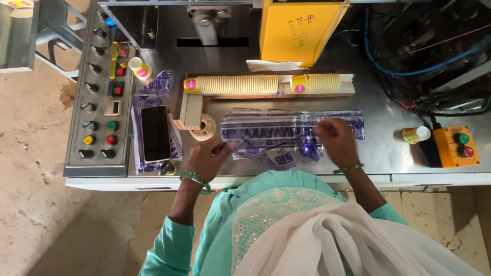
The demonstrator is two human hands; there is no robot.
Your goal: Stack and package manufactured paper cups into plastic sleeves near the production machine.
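A clear plastic sleeve with blue print (pixel 286 134) lies flat on the steel bench in front of me. My left hand (pixel 208 157) pinches its near left end. My right hand (pixel 336 140) rests on its right part, fingers curled on the film. Beyond the sleeve, a long row of nested pale paper cups (pixel 236 85) lies on its side in a wooden tray (pixel 317 94), with a shorter row of cups (pixel 319 82) to its right.
A black phone (pixel 155 134) lies on more printed sleeves at the left, next to a control panel of knobs and buttons (pixel 97 97). A single cup (pixel 139 68) stands behind it. A yellow box with two buttons (pixel 456 146) and a small cup (pixel 415 134) sit at the right.
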